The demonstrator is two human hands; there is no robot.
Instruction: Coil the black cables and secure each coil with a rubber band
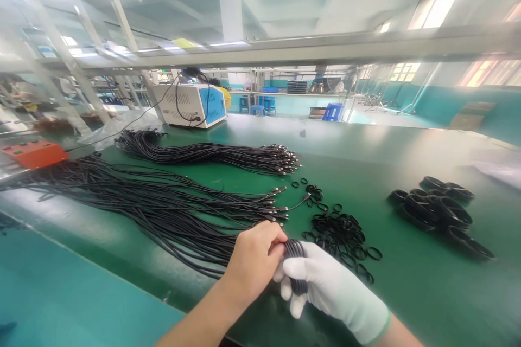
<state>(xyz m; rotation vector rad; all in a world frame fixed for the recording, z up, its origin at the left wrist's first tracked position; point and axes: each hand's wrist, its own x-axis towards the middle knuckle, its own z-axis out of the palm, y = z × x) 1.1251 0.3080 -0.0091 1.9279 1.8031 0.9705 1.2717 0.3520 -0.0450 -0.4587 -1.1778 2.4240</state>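
Note:
A black cable wound into a small coil (296, 260) sits in my right hand (325, 282), which wears a white glove and closes its fingers round the loops. Bare and pinched, my left hand (254, 255) grips the cable at the coil's upper left side; its fingertips are partly hidden. Behind my left hand lies a spread bundle of loose black cables (163, 211), their metal plugs pointing right. Just past the coil is a heap of small black rings (340, 230), with a few strays around it.
A second cable bundle (211, 154) lies farther back on the green table (366, 157). Several coiled black cables (435, 209) are stacked at right. A white and blue machine (195, 105) stands at the back, and an orange control box (35, 153) at far left. A metal rail (309, 51) crosses above.

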